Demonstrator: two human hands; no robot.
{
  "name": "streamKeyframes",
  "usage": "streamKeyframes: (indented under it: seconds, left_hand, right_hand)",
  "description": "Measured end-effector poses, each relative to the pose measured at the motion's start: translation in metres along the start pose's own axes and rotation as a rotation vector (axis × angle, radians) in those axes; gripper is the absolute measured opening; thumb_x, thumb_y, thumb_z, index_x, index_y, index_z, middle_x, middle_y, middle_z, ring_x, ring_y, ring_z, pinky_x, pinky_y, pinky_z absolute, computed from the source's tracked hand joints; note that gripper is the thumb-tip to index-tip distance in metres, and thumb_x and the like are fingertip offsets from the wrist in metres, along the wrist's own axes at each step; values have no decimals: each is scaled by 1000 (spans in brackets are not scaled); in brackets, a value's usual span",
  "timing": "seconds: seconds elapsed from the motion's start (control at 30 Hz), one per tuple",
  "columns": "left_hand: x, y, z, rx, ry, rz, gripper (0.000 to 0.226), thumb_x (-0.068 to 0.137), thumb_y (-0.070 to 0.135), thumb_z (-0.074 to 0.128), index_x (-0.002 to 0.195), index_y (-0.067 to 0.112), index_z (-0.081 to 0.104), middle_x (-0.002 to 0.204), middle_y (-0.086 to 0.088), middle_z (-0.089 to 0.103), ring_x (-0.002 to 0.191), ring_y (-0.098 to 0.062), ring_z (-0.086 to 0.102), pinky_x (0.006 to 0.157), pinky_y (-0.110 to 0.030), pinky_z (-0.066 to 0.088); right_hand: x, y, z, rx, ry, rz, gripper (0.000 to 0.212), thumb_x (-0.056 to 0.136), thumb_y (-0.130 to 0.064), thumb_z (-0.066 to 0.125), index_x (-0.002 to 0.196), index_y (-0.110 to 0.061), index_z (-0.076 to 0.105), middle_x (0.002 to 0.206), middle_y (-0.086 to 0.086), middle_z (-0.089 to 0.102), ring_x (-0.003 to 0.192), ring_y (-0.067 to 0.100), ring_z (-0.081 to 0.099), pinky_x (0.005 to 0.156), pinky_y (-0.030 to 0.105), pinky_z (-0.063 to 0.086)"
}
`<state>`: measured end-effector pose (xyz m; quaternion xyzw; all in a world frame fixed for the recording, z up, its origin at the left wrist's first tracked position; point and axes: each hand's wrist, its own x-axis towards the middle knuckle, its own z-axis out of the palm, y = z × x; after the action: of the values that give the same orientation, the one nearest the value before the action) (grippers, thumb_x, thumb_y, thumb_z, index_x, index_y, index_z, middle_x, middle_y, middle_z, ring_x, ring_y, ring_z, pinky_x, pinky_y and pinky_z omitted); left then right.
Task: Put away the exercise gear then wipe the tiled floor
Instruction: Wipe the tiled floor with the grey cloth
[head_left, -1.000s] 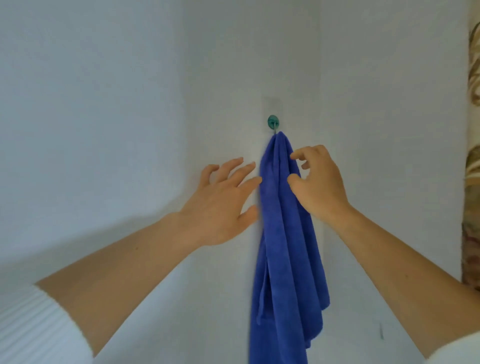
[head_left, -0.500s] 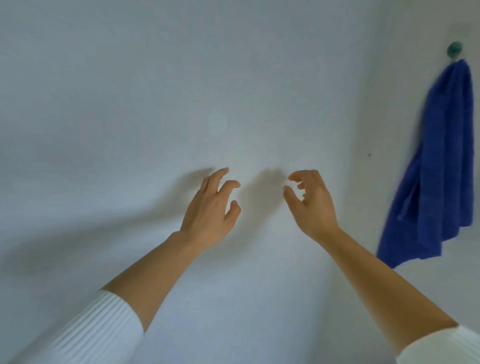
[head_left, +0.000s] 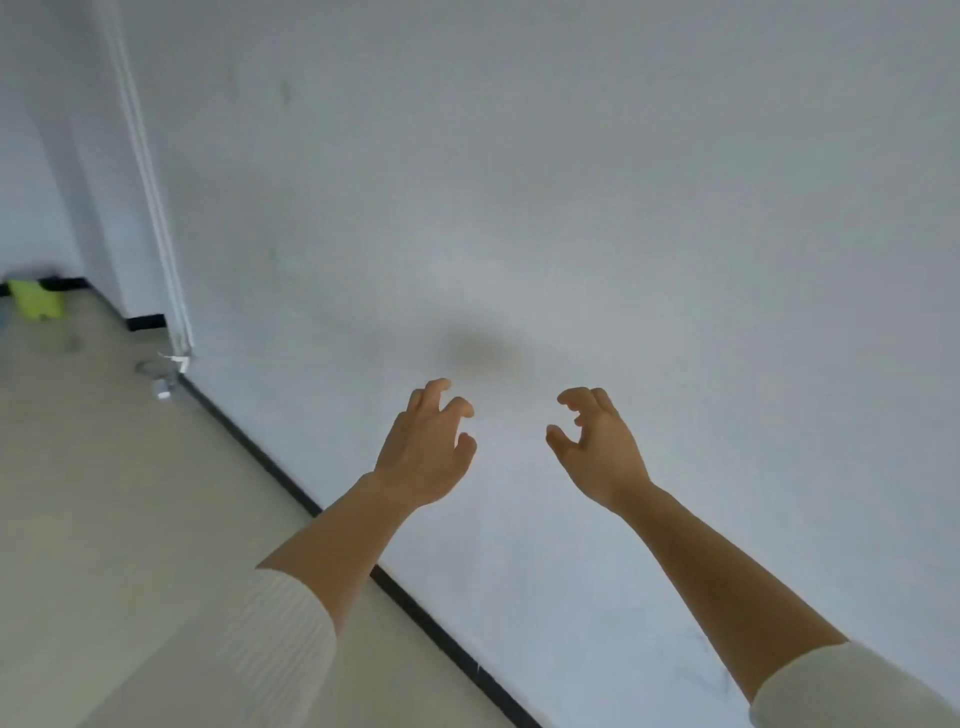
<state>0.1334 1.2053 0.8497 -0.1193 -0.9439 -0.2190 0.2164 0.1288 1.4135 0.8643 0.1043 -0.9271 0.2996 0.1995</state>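
Note:
My left hand (head_left: 426, 452) and my right hand (head_left: 597, 452) hang in the air in front of a bare white wall (head_left: 571, 208), side by side, fingers loosely curled and holding nothing. Pale tiled floor (head_left: 104, 493) fills the lower left. The blue towel and its hook are out of view. No exercise gear can be made out, except a blurred yellow-green object (head_left: 36, 299) on the floor at the far left.
A black skirting strip (head_left: 291, 483) runs diagonally where wall meets floor. A white vertical conduit (head_left: 150, 197) runs down the wall corner at the left, ending by a small white fitting (head_left: 163, 387) on the floor.
The view has swung left and down, away from the blue towel on its hook, which has left the frame. Both hands came off the towel and stay empty. The floor came into view.

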Motion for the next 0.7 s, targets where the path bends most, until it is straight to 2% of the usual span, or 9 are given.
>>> streamKeyframes:
  seconds: [0.13,0.23,0.33,0.53,0.7]
  left_hand:
    - [-32,-107,-43,44,42,-197,33,92,21,45,124,21,52,150,-1,26,134,-16,29,102,-32,35]
    - [-51,-184,-74,51,82,-303,32,92,19,45,122,22,54,149,1,29,130,-13,35,103,-31,37]
    - [-61,-264,-103,113,120,-414,32,92,19,45,123,21,54,146,0,31,130,-13,31,102,-28,35]
    - [-37,-424,-161,229,127,-626,35,91,22,46,125,20,51,142,-1,33,129,-17,30,104,-34,36]
    - [-16,-532,-207,291,144,-753,38,92,25,45,129,20,47,145,-4,31,132,-20,28,105,-37,36]
  right_hand:
    - [34,-82,100,57,-150,-152,41,92,-26,57,132,-17,48,129,-2,48,109,16,56,83,28,46]
    - [61,-140,172,122,-234,-233,40,92,-27,56,131,-18,49,128,-4,50,108,14,54,83,26,44]
    - [91,-196,246,169,-317,-310,40,92,-28,56,131,-19,49,128,-4,50,110,14,54,86,28,45]
    - [172,-313,381,202,-476,-452,46,93,-30,54,136,-18,45,132,-2,46,110,16,52,90,30,46]
    - [233,-407,472,172,-578,-521,49,93,-33,52,138,-17,42,136,-1,43,114,19,52,94,37,48]
